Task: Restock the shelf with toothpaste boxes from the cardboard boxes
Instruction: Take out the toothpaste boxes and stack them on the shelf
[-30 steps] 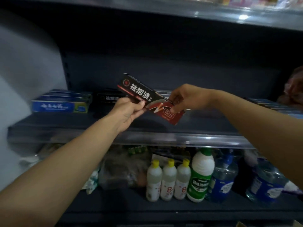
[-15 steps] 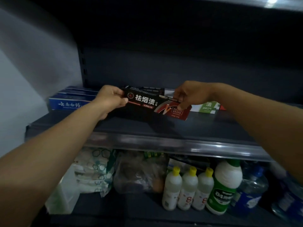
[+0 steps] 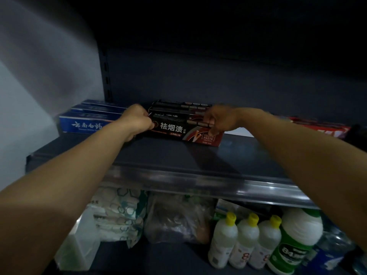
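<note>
A black and red toothpaste box (image 3: 178, 130) stands on its long edge on the dark shelf (image 3: 178, 159), in front of a row of matching black boxes (image 3: 178, 108). My left hand (image 3: 138, 122) grips its left end. My right hand (image 3: 217, 119) pinches its right end from above. Both forearms reach in over the shelf's front rail. No cardboard box shows in this view.
Blue toothpaste boxes (image 3: 87, 124) sit left of the black ones, red boxes (image 3: 321, 129) to the right. Below the shelf stand white bottles with yellow caps (image 3: 246, 245), a large green-labelled bottle (image 3: 297, 241) and plastic-wrapped packs (image 3: 119, 215). A pale wall lies left.
The black box came down from a tilted hold in the air and moved back, now level on the shelf against the row of black boxes. Both hands stayed on its ends.
</note>
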`<state>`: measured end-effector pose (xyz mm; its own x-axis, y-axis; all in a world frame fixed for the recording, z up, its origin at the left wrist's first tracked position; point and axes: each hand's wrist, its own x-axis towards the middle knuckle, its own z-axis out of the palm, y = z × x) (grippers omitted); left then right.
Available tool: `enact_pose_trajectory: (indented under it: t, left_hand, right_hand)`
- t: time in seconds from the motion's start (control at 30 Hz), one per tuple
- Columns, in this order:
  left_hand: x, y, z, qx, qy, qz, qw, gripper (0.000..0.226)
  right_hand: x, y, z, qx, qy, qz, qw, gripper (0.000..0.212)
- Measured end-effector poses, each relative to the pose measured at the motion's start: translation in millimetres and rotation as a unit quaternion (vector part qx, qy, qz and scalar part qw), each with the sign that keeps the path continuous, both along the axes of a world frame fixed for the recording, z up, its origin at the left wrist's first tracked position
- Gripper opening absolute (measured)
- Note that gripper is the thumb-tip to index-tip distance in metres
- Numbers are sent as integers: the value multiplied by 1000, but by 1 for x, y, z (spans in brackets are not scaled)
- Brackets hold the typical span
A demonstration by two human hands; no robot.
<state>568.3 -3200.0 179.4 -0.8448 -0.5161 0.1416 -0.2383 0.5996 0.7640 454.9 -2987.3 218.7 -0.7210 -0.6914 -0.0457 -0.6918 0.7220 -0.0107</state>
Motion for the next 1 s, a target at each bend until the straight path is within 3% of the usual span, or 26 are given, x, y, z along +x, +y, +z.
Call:
enact_pose_trajectory:
  t: [0.27,0.7,1.0]
  left_hand:
    - [-16,-1,7,16,2,3,1000,36]
    - [-28,4,10,28,-7,8,1000,20]
    - [-6,44,34,-3,19,-27,999,32]
  right_hand:
    - [-17,-15,-3,-1,16,-6,1000,54]
    - [-28,-17,-7,-41,56,-26,997,51]
    - [-1,17,13,-37,80,-18,996,45]
